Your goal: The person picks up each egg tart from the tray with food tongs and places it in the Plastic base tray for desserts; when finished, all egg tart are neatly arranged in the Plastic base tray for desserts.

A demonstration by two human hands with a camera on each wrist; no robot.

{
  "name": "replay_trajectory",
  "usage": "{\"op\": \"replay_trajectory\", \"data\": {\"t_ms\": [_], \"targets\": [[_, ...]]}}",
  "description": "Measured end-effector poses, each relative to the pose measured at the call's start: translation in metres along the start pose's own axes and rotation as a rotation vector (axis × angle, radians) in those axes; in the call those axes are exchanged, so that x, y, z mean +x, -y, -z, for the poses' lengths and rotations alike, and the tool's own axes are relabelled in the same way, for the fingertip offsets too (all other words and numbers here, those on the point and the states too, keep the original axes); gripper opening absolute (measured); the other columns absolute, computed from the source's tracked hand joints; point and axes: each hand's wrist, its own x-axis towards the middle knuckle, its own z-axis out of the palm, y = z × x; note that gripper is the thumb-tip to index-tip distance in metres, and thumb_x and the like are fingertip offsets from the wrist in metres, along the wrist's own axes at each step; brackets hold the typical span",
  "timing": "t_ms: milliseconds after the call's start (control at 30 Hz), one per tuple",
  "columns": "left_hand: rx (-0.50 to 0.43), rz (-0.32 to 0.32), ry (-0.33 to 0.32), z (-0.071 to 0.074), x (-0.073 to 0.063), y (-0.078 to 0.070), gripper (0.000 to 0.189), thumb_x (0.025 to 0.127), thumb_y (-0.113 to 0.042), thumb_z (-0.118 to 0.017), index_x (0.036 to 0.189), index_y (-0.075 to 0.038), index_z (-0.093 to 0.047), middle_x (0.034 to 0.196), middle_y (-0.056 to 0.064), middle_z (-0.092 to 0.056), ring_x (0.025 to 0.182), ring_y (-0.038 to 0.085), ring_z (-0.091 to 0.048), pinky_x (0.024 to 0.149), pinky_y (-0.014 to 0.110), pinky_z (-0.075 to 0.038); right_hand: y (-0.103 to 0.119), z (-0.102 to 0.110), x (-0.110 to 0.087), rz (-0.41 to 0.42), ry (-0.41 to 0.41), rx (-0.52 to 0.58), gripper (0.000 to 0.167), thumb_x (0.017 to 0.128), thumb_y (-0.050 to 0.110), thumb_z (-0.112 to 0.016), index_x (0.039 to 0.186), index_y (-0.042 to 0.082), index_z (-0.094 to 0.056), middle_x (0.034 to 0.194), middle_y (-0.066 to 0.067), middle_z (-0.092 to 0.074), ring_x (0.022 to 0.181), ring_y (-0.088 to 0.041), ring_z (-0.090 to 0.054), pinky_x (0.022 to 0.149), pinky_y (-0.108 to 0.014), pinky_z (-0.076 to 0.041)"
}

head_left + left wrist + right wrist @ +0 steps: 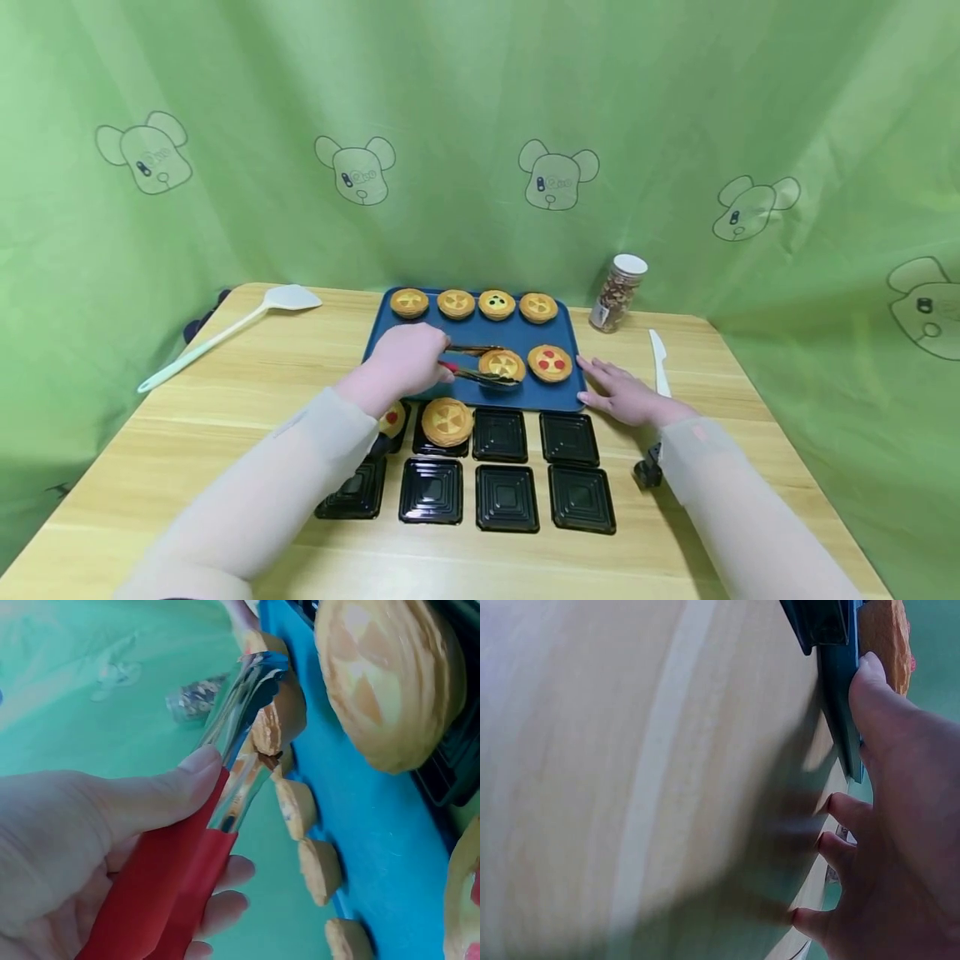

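Observation:
My left hand (405, 360) grips the red handles of metal tongs (161, 874), thumb on top and fingers curled beneath. The tongs' tips lie on either side of a pie (501, 364) with a pale patterned top, over the blue tray (465, 333). Beside it on the tray sits a pie with red dots (550, 363). At the tray's right edge rests my right hand (622, 396), fingers spread and thumb at the rim in the right wrist view. Closer to me, another patterned pie (447, 422) sits in a black square container, and a red-topped pie (391, 419) is partly hidden by my left arm.
Several pies (455, 304) line the tray's far side. Black square containers (507, 497) stand in two rows before the tray. A lidded jar (619, 292) and a white knife (659, 360) are on the right, a pale spatula (232, 333) on the left. Green curtain (465, 100) hangs behind.

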Motion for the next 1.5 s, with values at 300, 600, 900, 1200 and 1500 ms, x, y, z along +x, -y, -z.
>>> {"op": "replay_trajectory", "data": {"t_ms": [300, 600, 900, 1200, 1500], "targets": [[0.019, -0.04, -0.004, 0.01, -0.033, -0.013, 0.05, 0.085, -0.043, -0.078, 0.125, -0.015, -0.069, 0.115, 0.001, -0.069, 0.096, 0.018, -0.065, 0.08, 0.038, -0.053, 0.005, 0.002, 0.0, -0.026, 0.001, -0.011, 0.076, 0.102, 0.051, -0.046, 0.157, 0.005, -0.02, 0.154, -0.034, -0.018, 0.138, -0.056, -0.019, 0.107, -0.068, -0.019], [0.011, -0.083, -0.023, 0.007, -0.057, -0.016, 0.051, 0.083, -0.041, -0.08, 0.123, -0.012, -0.07, 0.11, 0.002, -0.071, 0.093, 0.018, -0.066, 0.077, 0.037, -0.054, 0.003, 0.001, -0.001, -0.004, -0.003, 0.002, 0.076, 0.102, 0.05, -0.046, 0.157, 0.005, -0.019, 0.153, -0.037, -0.018, 0.136, -0.058, -0.019, 0.104, -0.071, -0.019], [-0.002, -0.095, 0.0, -0.003, -0.065, -0.018, 0.053, 0.081, -0.043, -0.08, 0.123, -0.012, -0.07, 0.113, 0.003, -0.07, 0.101, 0.022, -0.066, 0.081, 0.04, -0.054, 0.001, 0.002, 0.0, -0.008, 0.001, 0.012, 0.077, 0.102, 0.053, -0.045, 0.158, 0.007, -0.018, 0.154, -0.036, -0.017, 0.138, -0.057, -0.018, 0.106, -0.07, -0.017], [0.037, -0.123, 0.007, -0.012, -0.064, -0.021, 0.043, 0.082, -0.043, -0.08, 0.112, -0.014, -0.073, 0.102, 0.0, -0.071, 0.091, 0.021, -0.066, 0.072, 0.038, -0.054, -0.007, -0.004, 0.003, -0.025, 0.01, 0.026, 0.082, 0.099, 0.059, -0.045, 0.158, 0.009, -0.017, 0.156, -0.033, -0.016, 0.14, -0.054, -0.016, 0.107, -0.069, -0.016], [0.023, -0.147, 0.002, -0.011, -0.064, -0.023, 0.038, 0.082, -0.042, -0.081, 0.106, -0.014, -0.073, 0.096, -0.001, -0.069, 0.088, 0.02, -0.065, 0.074, 0.039, -0.054, 0.001, -0.001, 0.001, -0.024, 0.0, 0.018, 0.078, 0.102, 0.051, -0.046, 0.157, 0.005, -0.018, 0.155, -0.034, -0.016, 0.138, -0.056, -0.017, 0.106, -0.07, -0.016]]}}
